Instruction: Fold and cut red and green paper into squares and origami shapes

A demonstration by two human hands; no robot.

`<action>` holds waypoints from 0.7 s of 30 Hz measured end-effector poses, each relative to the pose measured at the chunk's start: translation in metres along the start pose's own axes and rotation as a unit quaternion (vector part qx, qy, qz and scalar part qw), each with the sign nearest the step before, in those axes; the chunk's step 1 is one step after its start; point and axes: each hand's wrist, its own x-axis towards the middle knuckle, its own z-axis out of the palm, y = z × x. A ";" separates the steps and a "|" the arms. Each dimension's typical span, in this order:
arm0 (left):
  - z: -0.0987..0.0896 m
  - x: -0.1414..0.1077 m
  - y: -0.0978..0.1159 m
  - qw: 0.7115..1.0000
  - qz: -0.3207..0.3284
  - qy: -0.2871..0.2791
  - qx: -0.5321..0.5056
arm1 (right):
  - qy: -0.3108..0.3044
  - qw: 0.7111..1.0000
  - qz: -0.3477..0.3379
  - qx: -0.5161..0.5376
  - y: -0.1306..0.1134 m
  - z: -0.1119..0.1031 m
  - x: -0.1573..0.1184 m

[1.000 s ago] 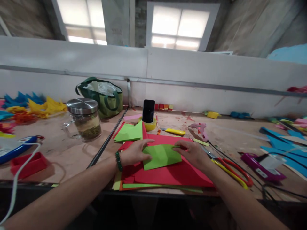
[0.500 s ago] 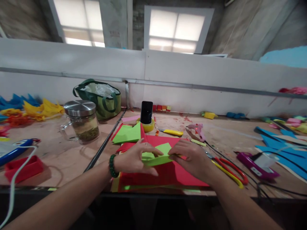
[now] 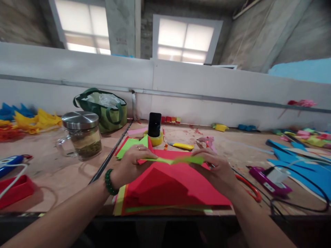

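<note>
A narrow strip of folded green paper, partly smeared by motion, stretches between my two hands above a stack of red sheets. My left hand, below a green bead bracelet, pinches its left end. Its right end is between the thumb and fingers of my right hand. More green paper lies on red paper behind my left hand. Yellow and green edges show under the red stack.
A phone leans on a yellow tape roll. Behind the stack lie a yellow cutter and a pink glue gun. A glass mug and green bag stand left. Red-handled pliers and a purple power strip are right.
The green paper has been lifted and turned nearly edge-on. My hands have moved apart, the left one further left, and the camera view has shifted slightly.
</note>
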 end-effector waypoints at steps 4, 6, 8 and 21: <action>-0.006 -0.012 0.011 0.936 0.225 0.004 0.270 | 0.005 0.988 -0.093 -0.124 0.000 0.001 -0.020; 0.000 -0.022 0.012 0.906 0.265 -0.039 0.326 | -0.029 0.979 -0.094 -0.178 0.003 0.012 -0.038; 0.008 -0.032 0.012 0.891 0.268 -0.107 0.350 | -0.073 0.971 -0.088 -0.208 0.007 0.024 -0.057; 0.015 -0.046 0.009 0.901 0.145 -0.283 0.296 | -0.102 0.981 -0.113 -0.123 0.008 0.033 -0.092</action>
